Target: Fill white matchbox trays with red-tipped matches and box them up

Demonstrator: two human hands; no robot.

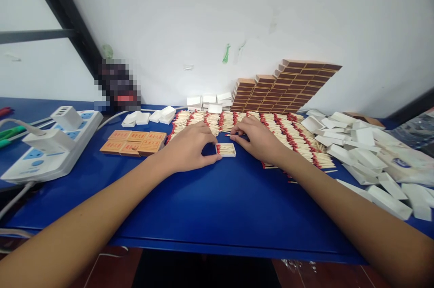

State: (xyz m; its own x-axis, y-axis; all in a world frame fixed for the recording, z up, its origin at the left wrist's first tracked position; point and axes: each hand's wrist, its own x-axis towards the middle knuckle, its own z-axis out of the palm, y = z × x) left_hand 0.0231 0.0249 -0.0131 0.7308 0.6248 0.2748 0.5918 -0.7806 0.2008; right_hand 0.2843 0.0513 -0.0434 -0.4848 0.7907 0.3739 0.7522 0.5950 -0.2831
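Note:
A small white matchbox tray (230, 156) lies on the blue table, with several red-tipped matches (225, 148) inside it. My left hand (191, 145) grips the tray's left end between thumb and fingers. Just beyond the tray's right end, my right hand (254, 136) has its thumb and fingertips together on a match whose red head points left. Behind both hands spread long rows of loose matches (280, 132), partly covered by my hands.
Closed orange matchboxes (134, 142) lie at left, near a white power strip (74, 143). A stepped stack of brown-sided matchboxes (281, 87) leans against the wall. White trays (356, 143) pile up at right beside a tissue pack (402, 161); more white trays (166, 114) sit at the back.

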